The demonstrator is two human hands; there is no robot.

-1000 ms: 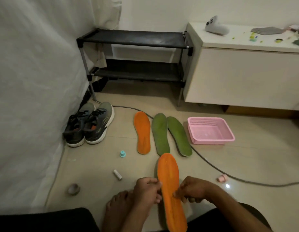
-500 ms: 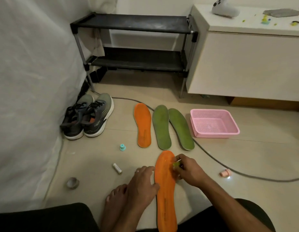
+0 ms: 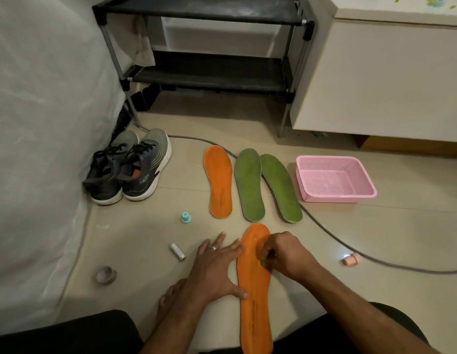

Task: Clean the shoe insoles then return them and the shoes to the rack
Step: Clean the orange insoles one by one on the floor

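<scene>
An orange insole (image 3: 255, 310) lies flat on the floor in front of me. My left hand (image 3: 217, 269) rests beside its left edge with fingers spread straight and the thumb pressing on the insole. My right hand (image 3: 286, 254) is curled over the toe end, pinching a small greenish piece (image 3: 266, 263) against it. Further off lie a second orange insole (image 3: 219, 182) and two green insoles (image 3: 249, 185) (image 3: 281, 187). A pair of grey shoes (image 3: 127, 169) stands at the left. The black two-shelf rack (image 3: 209, 72) is behind, with nothing on it.
A pink basket (image 3: 334, 198) sits right of the insoles. A grey cable (image 3: 375, 264) runs across the floor. A battery (image 3: 178, 251), a teal cap (image 3: 185, 217), a tape roll (image 3: 106, 275) and a small pink item (image 3: 351, 259) lie about. White cabinet (image 3: 388, 72) right, white sheet (image 3: 43, 149) left.
The near orange insole went from held up in both hands to flat on the floor. My left hand let go and spread out beside it. My right hand moved toward the toe end.
</scene>
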